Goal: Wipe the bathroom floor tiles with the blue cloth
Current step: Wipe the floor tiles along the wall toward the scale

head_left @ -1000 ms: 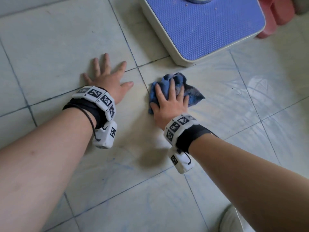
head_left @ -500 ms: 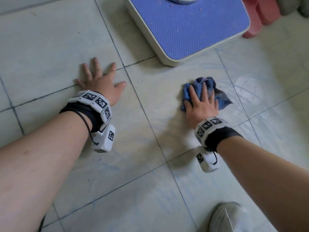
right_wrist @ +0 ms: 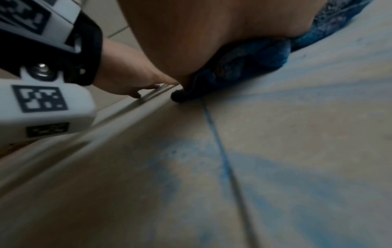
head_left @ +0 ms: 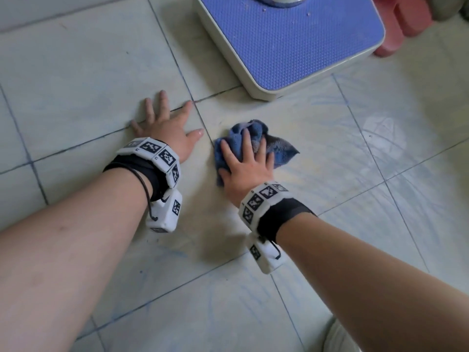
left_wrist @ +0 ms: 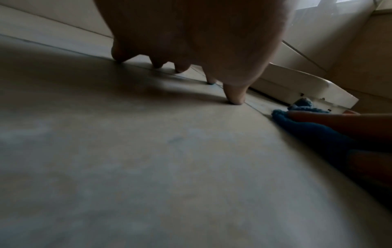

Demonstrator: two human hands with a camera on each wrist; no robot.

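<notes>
Blue terry fabric, bunched into a loose wad, is pressed flat against the floor tiles (head_left: 330, 153) under the right hand (head_left: 247, 168), whose fingers are spread straight over the blue cloth (head_left: 256, 133) rather than curled round it. The cloth lies just right of a grout line (head_left: 203, 128), near the front corner of the bathroom scale (head_left: 291, 41) and close beside the left hand (head_left: 172, 128). That hand is laid open on the tiles, fingers splayed, holding nothing and seemingly used as a brace.

The wiping stroke is judged to be under way. For it to be done well, even downward pressure should be kept through the palm so the wad is not rolled out from beneath it, strokes should be overlapped, and the cloth should be run along the grout lines, where faint blue streaks are seen in the right wrist view. The strip along the edge of the scale is likely to be missed unless the scale is shifted.

Most of the cloth is hidden beneath the palm, so its folds cannot be judged. Whether the tiles are wet cannot be told. A pink object (head_left: 401, 21) at the top right is cut off and cannot be identified, as is a pale shape (head_left: 340, 339) at the bottom edge.
</notes>
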